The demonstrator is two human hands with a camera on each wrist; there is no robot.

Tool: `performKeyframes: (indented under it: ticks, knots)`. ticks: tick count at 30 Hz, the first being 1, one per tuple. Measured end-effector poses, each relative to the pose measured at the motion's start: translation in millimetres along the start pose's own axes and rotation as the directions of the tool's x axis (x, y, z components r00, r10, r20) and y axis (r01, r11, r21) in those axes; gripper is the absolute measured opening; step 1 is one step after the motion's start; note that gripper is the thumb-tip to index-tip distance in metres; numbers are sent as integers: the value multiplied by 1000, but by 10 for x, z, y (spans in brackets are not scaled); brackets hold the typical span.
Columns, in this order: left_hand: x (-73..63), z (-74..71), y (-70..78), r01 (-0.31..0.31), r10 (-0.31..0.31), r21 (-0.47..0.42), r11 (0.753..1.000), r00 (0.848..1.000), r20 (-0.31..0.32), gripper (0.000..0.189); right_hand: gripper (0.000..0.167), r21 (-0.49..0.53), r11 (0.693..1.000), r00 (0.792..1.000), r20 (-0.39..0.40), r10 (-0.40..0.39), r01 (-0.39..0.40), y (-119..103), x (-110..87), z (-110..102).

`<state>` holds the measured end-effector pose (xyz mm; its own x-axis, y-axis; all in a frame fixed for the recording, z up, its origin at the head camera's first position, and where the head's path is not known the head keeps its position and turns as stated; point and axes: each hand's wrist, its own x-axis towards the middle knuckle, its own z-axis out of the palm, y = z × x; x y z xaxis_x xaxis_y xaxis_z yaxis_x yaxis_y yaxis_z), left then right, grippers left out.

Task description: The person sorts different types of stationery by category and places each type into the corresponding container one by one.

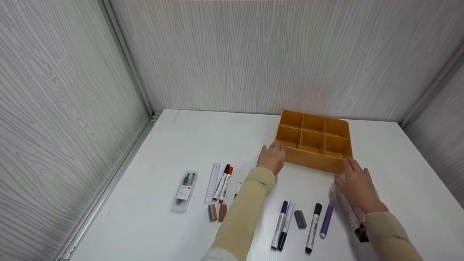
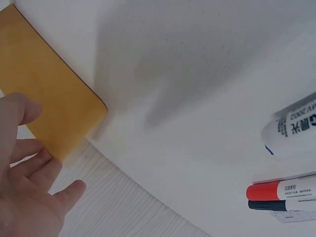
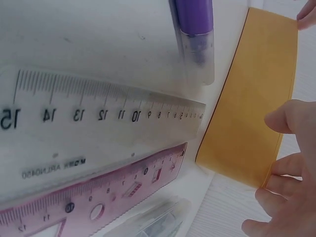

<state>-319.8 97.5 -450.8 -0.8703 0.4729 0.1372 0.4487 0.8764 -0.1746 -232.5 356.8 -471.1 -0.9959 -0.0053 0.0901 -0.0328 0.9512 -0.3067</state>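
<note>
A yellow organizer box (image 1: 313, 141) with several compartments stands near the back wall. My left hand (image 1: 272, 158) holds its near left corner; in the left wrist view the thumb lies against the yellow face (image 2: 54, 84) and the fingers lie at the side. At the near right corner is my right hand (image 1: 359, 185), its thumb at the upper edge of the box face (image 3: 249, 103) and its fingers at the box's end. Below that hand lie a clear ruler (image 3: 106, 116) and a pink ruler (image 3: 113, 190), partly hidden by it in the head view.
Left of my left arm lie a clear compass case (image 1: 185, 192), a ruler (image 1: 212, 183), a red-capped marker (image 1: 225, 185) and small brown blocks (image 1: 222, 212). Between my arms are a blue-capped marker (image 1: 279, 224), a dark grey block (image 1: 300, 219), a black-capped marker (image 1: 313, 228) and a purple pen (image 1: 326, 220).
</note>
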Motion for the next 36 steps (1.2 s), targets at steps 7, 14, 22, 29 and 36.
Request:
performKeyframes:
  ticks: [7,14,22,29,36]
  knots:
    - [16,-61,-33,-9,8,-10,1000,996,-89,20,73,-17,999,999,-26,-30,30,6,-2,-17]
    - [41,-87,-76,8,-12,-28,1000,993,-119,15,74,-12,1000,1000,-3,-15,15,1,-21,-13]
    - [3,-67,-142,28,-33,-35,999,986,-162,13,69,-13,998,997,-48,-68,67,-20,-47,8]
    - [-73,-98,-258,43,-52,-51,998,980,-192,15,62,13,995,992,-78,-97,98,-96,-62,8]
    - [-167,-71,-392,54,-71,-118,992,987,-146,13,47,50,978,958,-216,-187,202,-158,-65,56]
